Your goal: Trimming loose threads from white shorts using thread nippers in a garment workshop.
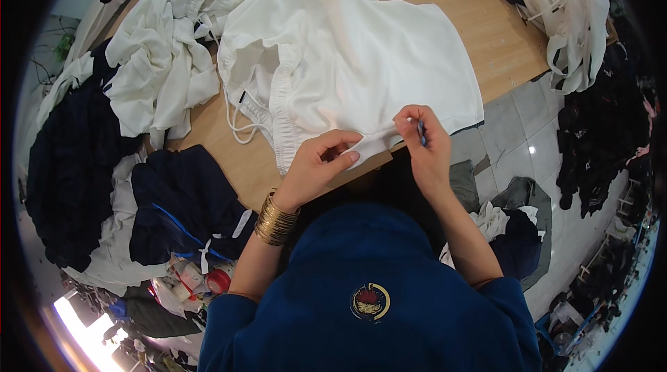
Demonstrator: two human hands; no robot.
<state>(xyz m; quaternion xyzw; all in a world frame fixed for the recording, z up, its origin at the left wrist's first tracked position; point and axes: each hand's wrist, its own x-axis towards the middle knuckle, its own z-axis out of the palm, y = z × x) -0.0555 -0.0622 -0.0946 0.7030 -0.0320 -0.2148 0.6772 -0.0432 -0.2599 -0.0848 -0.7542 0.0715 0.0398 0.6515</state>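
White shorts [368,59] lie spread on the wooden table, with the gathered elastic waistband toward the left and a white drawstring [240,129] hanging from it. At the near edge of the shorts, my left hand [323,163] pinches the fabric between thumb and fingers. My right hand [425,146] is closed just to the right, its thumb and fingertips at the same edge. A small blue tool [422,133] shows between its fingers; most of it is hidden, so its exact kind is unclear.
The wooden table [504,42] ends close to my body. Crumpled white garments [156,59] lie at the left, beside navy clothes [187,198]. White fabric strips [566,18] hang over the far right corner. Dark garments [597,143] and a cloth pile [517,233] lie on the tiled floor at right.
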